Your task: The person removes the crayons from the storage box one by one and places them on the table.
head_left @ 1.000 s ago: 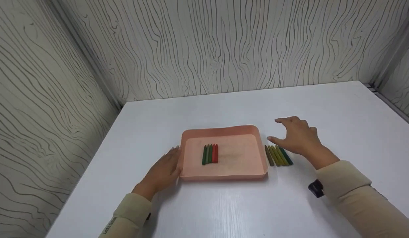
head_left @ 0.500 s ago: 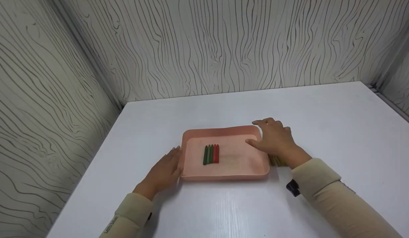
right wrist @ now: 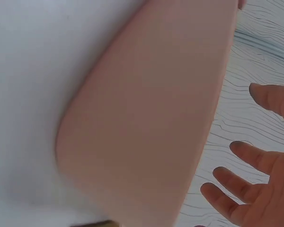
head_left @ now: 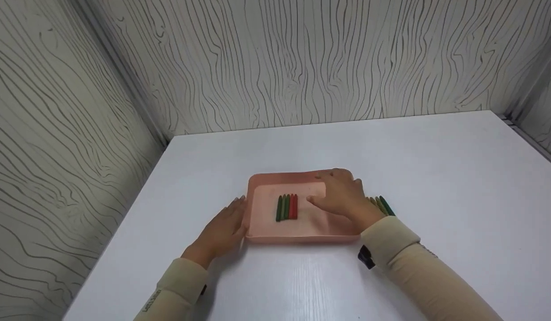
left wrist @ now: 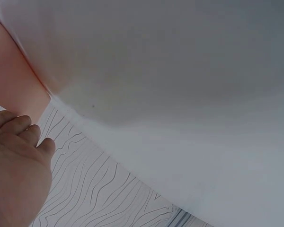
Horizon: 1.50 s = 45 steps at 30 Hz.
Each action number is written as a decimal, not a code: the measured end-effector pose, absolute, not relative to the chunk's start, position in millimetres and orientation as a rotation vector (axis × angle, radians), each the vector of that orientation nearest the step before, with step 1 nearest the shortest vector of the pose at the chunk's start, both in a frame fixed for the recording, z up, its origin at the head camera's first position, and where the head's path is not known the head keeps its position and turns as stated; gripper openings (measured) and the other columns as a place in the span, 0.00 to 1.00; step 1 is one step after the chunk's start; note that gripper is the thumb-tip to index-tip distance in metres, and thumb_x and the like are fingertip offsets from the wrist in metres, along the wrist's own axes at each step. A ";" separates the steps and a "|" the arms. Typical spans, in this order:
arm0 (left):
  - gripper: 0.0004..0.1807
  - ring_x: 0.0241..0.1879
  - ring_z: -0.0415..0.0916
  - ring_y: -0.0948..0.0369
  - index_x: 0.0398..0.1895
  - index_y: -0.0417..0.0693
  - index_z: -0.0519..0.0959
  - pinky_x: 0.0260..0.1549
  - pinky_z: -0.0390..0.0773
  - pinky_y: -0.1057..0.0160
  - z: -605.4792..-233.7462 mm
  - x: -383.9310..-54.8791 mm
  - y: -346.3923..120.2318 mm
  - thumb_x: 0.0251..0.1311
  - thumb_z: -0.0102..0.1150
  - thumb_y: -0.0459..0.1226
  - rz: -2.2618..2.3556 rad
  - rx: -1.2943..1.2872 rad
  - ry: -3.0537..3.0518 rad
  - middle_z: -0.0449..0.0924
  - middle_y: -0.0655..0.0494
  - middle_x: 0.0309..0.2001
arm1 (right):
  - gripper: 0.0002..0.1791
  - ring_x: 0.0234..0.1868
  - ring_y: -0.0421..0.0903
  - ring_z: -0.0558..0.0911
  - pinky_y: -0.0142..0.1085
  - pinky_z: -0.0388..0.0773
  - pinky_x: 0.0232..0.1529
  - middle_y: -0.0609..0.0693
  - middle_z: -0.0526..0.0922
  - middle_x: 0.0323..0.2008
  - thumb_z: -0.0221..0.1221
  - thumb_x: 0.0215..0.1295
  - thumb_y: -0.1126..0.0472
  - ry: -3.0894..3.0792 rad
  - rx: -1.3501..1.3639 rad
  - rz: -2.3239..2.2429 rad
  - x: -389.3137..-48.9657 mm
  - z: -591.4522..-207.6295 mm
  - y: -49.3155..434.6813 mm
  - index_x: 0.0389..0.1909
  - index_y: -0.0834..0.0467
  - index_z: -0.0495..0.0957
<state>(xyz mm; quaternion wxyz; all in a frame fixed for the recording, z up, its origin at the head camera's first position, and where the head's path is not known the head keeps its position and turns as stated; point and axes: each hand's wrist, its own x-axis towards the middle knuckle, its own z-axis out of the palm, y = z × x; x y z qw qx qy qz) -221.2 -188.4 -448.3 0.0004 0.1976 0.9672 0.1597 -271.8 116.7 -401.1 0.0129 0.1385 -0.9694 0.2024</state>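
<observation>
A pink tray [head_left: 302, 240] lies on the white table. Inside it, left of centre, green crayons [head_left: 283, 208] and red crayons [head_left: 294, 207] stand in a tight upright row. My left hand [head_left: 219, 232] rests along the tray's left wall with fingers extended. Over the right half of the tray hovers my right hand [head_left: 342, 196], thumb and fingers spread, thumb pointing at the red crayons. The right wrist view shows that hand's fingers [right wrist: 248, 156] apart with nothing between them. More crayons, yellowish ones and a dark green crayon [head_left: 386, 206], lie just outside the tray's right wall, partly hidden by my right wrist.
The white table [head_left: 458, 178] spreads out around the tray. Wood-grain patterned panels [head_left: 302, 62] stand behind it and on the left. A dark clip [head_left: 366, 257] hangs under my right cuff.
My right hand has moved left from above the crayons outside the tray to over the tray's inside, still spread. My left hand and the crayons have stayed where they were.
</observation>
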 end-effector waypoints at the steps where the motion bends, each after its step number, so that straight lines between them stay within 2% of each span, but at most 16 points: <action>1: 0.31 0.72 0.45 0.54 0.74 0.42 0.52 0.68 0.50 0.54 -447.9 -221.3 -188.2 0.74 0.34 0.47 0.502 0.619 3.037 0.50 0.51 0.74 | 0.36 0.63 0.60 0.65 0.64 0.59 0.57 0.58 0.71 0.61 0.61 0.58 0.41 -3.028 0.429 0.642 -272.4 -402.7 114.4 0.64 0.54 0.71; 8: 0.31 0.72 0.44 0.55 0.75 0.44 0.51 0.68 0.50 0.54 -444.8 -221.2 -186.2 0.74 0.34 0.48 0.483 0.590 3.026 0.48 0.53 0.74 | 0.35 0.61 0.55 0.70 0.62 0.58 0.61 0.54 0.72 0.60 0.60 0.58 0.41 -3.095 0.446 0.707 -272.0 -411.1 102.2 0.64 0.55 0.70; 14: 0.32 0.72 0.44 0.55 0.75 0.44 0.50 0.68 0.49 0.54 -445.9 -221.1 -186.7 0.74 0.33 0.49 0.497 0.587 3.021 0.48 0.53 0.74 | 0.32 0.58 0.57 0.70 0.63 0.60 0.55 0.54 0.74 0.57 0.60 0.57 0.42 -3.082 0.463 0.649 -272.0 -419.8 91.8 0.60 0.55 0.73; 24: 0.31 0.73 0.43 0.57 0.75 0.45 0.51 0.69 0.48 0.55 -446.5 -220.4 -187.0 0.74 0.33 0.49 0.508 0.583 3.021 0.48 0.55 0.74 | 0.25 0.47 0.54 0.71 0.55 0.66 0.47 0.53 0.76 0.46 0.61 0.57 0.45 -3.101 0.392 0.633 -272.1 -426.8 81.7 0.50 0.56 0.79; 35: 0.31 0.72 0.44 0.55 0.74 0.43 0.51 0.68 0.49 0.54 -447.5 -220.8 -187.8 0.74 0.34 0.48 0.514 0.620 3.029 0.48 0.53 0.74 | 0.22 0.42 0.53 0.70 0.52 0.66 0.44 0.52 0.73 0.38 0.63 0.56 0.44 -3.116 0.365 0.661 -274.3 -432.7 75.0 0.43 0.57 0.81; 39: 0.32 0.72 0.44 0.55 0.74 0.42 0.51 0.68 0.49 0.54 -447.5 -221.5 -188.0 0.74 0.34 0.48 0.504 0.621 3.026 0.48 0.52 0.74 | 0.22 0.41 0.53 0.70 0.51 0.67 0.44 0.53 0.72 0.37 0.63 0.56 0.46 -3.134 0.328 0.739 -275.1 -433.8 72.6 0.43 0.59 0.80; 45: 0.31 0.72 0.44 0.54 0.74 0.42 0.52 0.68 0.49 0.54 -445.9 -222.2 -186.7 0.73 0.37 0.46 0.495 0.586 3.017 0.49 0.52 0.74 | 0.24 0.46 0.55 0.70 0.52 0.67 0.50 0.54 0.73 0.42 0.64 0.55 0.50 -3.153 0.307 0.878 -276.6 -435.7 69.1 0.48 0.61 0.80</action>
